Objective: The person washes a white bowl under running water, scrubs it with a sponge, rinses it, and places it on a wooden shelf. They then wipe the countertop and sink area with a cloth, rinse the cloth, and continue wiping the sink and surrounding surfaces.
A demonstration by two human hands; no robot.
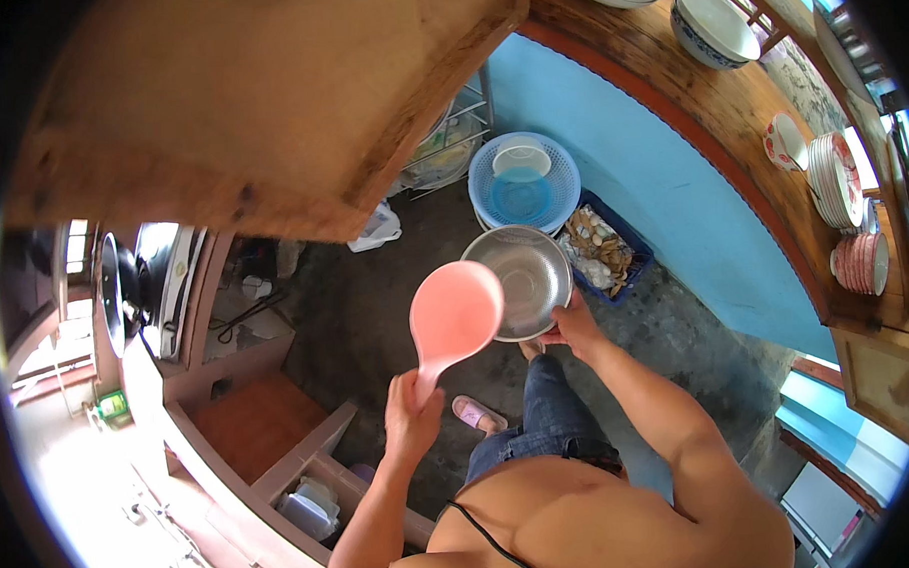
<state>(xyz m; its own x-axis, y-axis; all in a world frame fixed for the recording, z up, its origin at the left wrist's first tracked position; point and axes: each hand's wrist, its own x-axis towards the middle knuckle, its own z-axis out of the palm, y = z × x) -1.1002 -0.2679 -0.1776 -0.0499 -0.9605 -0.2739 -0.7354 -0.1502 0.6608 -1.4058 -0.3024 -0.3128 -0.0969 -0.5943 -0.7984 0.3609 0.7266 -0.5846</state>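
My left hand (pixel 413 421) grips the handle of a pink plastic water ladle (pixel 455 310), whose round bowl faces up toward me. In my right hand (pixel 578 326) is the rim of a shiny metal colander (pixel 526 278) with a perforated wall. The ladle's bowl covers part of the colander's left side in this view; whether the two touch I cannot tell. No contents can be made out in either one. Both are held over the dark floor, in front of my body.
Beyond the colander stands a blue plastic basket (pixel 481 182) with smaller bowls inside. A dark blue crate (pixel 634 266) sits beside it. A wooden cabinet door (pixel 268 103) juts in from upper left. Bowls and plates (pixel 830 181) line a wooden shelf (pixel 680 73). A wok (pixel 113 296) is at left.
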